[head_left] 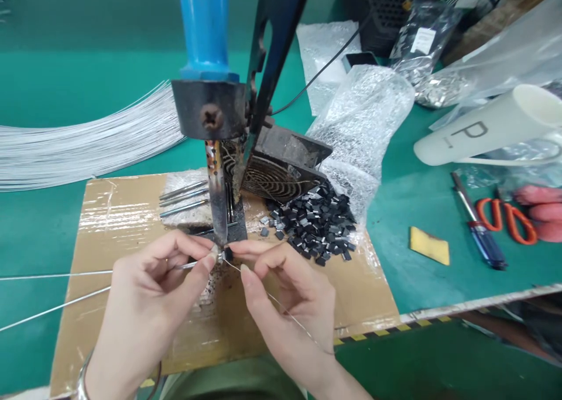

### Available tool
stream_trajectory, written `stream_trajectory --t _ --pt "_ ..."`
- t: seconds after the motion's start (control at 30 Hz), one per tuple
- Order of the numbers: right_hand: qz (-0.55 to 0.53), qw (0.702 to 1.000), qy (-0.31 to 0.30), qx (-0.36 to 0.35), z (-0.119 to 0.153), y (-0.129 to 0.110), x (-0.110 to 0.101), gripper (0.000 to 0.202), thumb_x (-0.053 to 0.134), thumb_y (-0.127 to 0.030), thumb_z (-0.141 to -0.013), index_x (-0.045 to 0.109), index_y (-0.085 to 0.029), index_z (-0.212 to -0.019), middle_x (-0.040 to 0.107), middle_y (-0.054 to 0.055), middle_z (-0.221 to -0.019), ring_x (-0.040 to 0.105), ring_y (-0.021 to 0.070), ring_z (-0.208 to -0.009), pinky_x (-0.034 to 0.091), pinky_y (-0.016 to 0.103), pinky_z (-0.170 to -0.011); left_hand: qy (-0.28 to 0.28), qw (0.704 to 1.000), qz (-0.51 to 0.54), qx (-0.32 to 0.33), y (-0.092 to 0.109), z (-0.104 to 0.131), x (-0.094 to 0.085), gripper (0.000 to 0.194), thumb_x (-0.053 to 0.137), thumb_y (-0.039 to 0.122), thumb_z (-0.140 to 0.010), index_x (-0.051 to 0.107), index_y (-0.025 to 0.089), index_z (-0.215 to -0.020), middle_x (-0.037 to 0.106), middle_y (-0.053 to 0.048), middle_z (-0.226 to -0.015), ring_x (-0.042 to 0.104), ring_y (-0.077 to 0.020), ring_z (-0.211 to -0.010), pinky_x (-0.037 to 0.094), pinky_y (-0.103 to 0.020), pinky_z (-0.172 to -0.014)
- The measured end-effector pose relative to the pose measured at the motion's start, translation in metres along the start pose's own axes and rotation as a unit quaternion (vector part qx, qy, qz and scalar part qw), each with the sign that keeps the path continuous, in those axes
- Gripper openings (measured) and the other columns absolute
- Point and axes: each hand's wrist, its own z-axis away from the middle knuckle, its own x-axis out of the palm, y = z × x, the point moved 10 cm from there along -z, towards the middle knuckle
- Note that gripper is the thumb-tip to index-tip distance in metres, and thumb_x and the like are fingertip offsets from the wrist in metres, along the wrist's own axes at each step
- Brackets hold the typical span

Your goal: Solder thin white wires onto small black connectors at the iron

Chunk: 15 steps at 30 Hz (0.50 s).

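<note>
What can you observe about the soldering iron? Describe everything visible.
The soldering iron hangs nearly upright, tip down. Its handle is blue and looks like plastic; a dark clamp with a cross-head screw surrounds its base. Below come a discoloured, perforated metal sleeve and a grey, tapering tip. The tip ends by the black piece between the left hand and right hand; contact cannot be judged. The upper end is out of frame.
</note>
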Motion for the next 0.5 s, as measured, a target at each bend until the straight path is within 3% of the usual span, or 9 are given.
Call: stream_trajectory --t 0.5 --pt "0.004 1.0 0.006 -0.01 -0.0085 -0.0071 0.0008 0.022 0.07 -0.007 -0.092 0.06 -0.025 -0.083 0.082 0.001 -0.116 0.078 0.0173 -0.114 0.059 0.029 -0.102 0.007 0.999 0.033 0.011 0.0077 -0.0042 0.0005 0.01 0.084 0.023 -0.08 0.076 0.023 -0.074 0.066 0.004 -0.064 0.055 -0.0074 -0.058 0.043 -0.01 -0.053"
